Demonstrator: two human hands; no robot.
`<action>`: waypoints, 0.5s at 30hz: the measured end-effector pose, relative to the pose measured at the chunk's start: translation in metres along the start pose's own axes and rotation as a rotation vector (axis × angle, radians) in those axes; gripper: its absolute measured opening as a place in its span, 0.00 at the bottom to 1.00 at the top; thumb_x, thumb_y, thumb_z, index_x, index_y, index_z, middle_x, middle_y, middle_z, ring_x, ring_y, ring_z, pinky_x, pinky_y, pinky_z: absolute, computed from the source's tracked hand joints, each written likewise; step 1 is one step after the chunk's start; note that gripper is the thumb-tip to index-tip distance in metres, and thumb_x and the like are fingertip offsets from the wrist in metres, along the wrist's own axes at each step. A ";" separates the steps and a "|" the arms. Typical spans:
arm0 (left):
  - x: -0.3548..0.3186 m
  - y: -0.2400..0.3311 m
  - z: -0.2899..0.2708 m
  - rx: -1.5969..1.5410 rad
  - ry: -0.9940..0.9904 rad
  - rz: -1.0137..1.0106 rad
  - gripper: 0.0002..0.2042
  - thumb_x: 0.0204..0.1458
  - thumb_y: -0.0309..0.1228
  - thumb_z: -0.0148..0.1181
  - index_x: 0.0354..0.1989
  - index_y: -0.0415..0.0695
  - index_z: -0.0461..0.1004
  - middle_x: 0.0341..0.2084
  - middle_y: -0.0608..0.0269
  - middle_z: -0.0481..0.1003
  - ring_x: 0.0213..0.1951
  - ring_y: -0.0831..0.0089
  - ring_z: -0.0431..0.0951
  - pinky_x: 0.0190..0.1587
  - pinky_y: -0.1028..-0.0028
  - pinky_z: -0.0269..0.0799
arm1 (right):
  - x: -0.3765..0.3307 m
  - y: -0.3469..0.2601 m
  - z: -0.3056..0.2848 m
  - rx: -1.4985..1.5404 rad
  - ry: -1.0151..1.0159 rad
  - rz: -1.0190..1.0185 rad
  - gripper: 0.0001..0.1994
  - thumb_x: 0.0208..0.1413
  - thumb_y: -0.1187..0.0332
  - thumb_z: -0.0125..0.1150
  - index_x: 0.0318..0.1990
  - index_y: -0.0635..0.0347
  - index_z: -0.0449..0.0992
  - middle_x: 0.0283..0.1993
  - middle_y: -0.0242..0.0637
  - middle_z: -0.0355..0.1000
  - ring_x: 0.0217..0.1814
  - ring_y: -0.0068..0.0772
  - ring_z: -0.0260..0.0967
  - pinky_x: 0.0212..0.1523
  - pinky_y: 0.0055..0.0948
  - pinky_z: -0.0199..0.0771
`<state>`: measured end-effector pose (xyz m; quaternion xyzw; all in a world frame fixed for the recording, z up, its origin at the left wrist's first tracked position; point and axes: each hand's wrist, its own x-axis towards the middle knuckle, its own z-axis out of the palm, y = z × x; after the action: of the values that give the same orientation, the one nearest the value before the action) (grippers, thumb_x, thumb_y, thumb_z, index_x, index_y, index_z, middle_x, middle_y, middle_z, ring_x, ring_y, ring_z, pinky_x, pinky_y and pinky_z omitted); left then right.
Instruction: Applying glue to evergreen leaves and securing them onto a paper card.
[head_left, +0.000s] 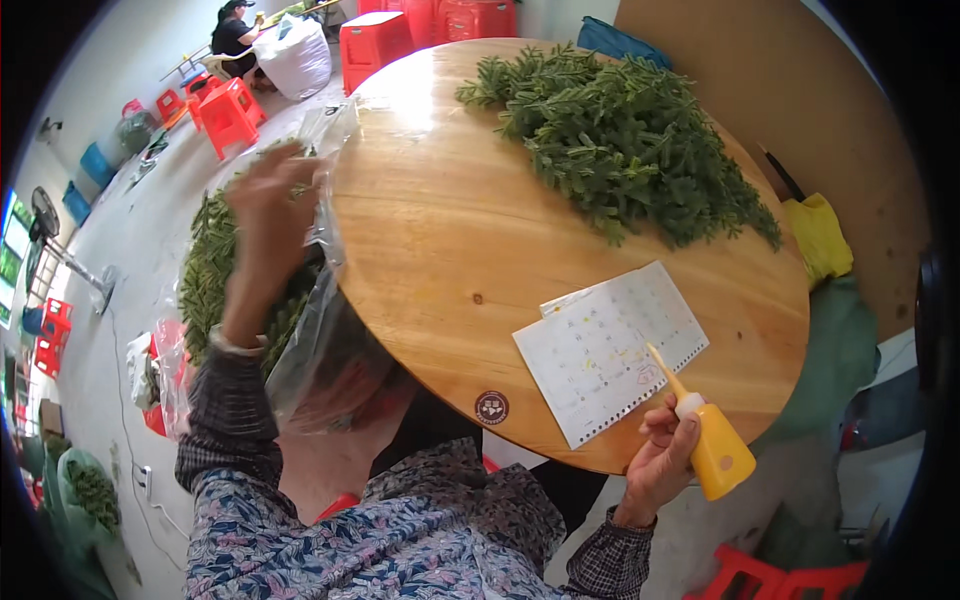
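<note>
Over the near right edge of the round table (pixel 420 230), holds a yellow bottle (pixel 724 456) clasped in the right hand (pixel 662 458), with its base tilted away from the table's centre and its nozzle (pixel 671 374) pointing across the white paper (pixel 610 350). Left of the table, has the left hand (pixel 272 205) by green sprigs (pixel 208 255) in a clear plastic bag (pixel 318 345); cannot tell, through blur, whether grasping or released. On the table's far side, has a leafy heap (pixel 630 145).
</note>
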<state>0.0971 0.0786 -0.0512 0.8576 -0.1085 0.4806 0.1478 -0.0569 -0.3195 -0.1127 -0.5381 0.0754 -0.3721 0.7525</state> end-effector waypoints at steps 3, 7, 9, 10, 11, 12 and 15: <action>0.019 0.067 0.075 -0.339 -0.106 0.161 0.09 0.40 0.25 0.66 0.33 0.47 0.80 0.41 0.59 0.77 0.41 0.65 0.76 0.44 0.68 0.71 | 0.002 0.002 -0.003 -0.002 0.025 0.009 0.18 0.55 0.67 0.59 0.50 0.62 0.65 0.37 0.43 0.73 0.23 0.22 0.67 0.23 0.16 0.66; 0.046 0.082 0.186 -0.398 -0.070 0.257 0.09 0.45 0.29 0.61 0.36 0.50 0.80 0.39 0.63 0.77 0.38 0.63 0.75 0.43 0.67 0.68 | 0.000 0.003 0.002 0.019 0.020 0.044 0.18 0.54 0.68 0.59 0.51 0.62 0.64 0.36 0.42 0.73 0.23 0.22 0.68 0.23 0.16 0.66; 0.052 0.082 0.230 -0.488 -0.148 0.091 0.12 0.45 0.28 0.60 0.40 0.49 0.78 0.44 0.63 0.75 0.47 0.60 0.72 0.47 0.66 0.66 | 0.001 0.003 0.002 0.020 0.036 0.059 0.18 0.54 0.68 0.59 0.51 0.61 0.64 0.35 0.42 0.73 0.23 0.23 0.68 0.23 0.15 0.67; 0.053 0.083 0.242 -0.498 -0.144 0.101 0.12 0.45 0.28 0.60 0.40 0.49 0.78 0.44 0.63 0.75 0.47 0.60 0.72 0.47 0.66 0.66 | 0.002 0.003 0.000 0.021 0.045 0.048 0.18 0.54 0.68 0.59 0.51 0.61 0.64 0.35 0.42 0.73 0.23 0.23 0.68 0.23 0.15 0.67; 0.055 0.079 0.250 -0.529 -0.204 0.035 0.12 0.45 0.28 0.59 0.40 0.48 0.78 0.44 0.62 0.75 0.47 0.59 0.72 0.47 0.65 0.66 | 0.002 0.003 -0.001 0.018 0.022 0.037 0.18 0.55 0.68 0.59 0.51 0.61 0.64 0.36 0.42 0.73 0.23 0.22 0.68 0.23 0.15 0.66; 0.056 0.077 0.256 -0.564 -0.268 -0.028 0.12 0.44 0.28 0.59 0.40 0.47 0.78 0.45 0.61 0.75 0.47 0.58 0.71 0.47 0.65 0.67 | 0.000 0.005 -0.003 0.013 0.005 0.026 0.18 0.56 0.67 0.59 0.52 0.62 0.65 0.36 0.42 0.73 0.24 0.22 0.68 0.23 0.15 0.66; 0.060 0.073 0.267 -0.635 -0.392 -0.139 0.13 0.44 0.27 0.59 0.40 0.46 0.78 0.45 0.60 0.75 0.47 0.57 0.71 0.48 0.64 0.67 | -0.003 0.007 -0.007 0.007 -0.024 -0.011 0.18 0.57 0.66 0.58 0.53 0.62 0.66 0.38 0.42 0.73 0.25 0.21 0.68 0.24 0.14 0.65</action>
<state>0.3158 -0.0876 -0.1210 0.8501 -0.2199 0.2387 0.4148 -0.0589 -0.3219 -0.1228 -0.5404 0.0620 -0.3699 0.7532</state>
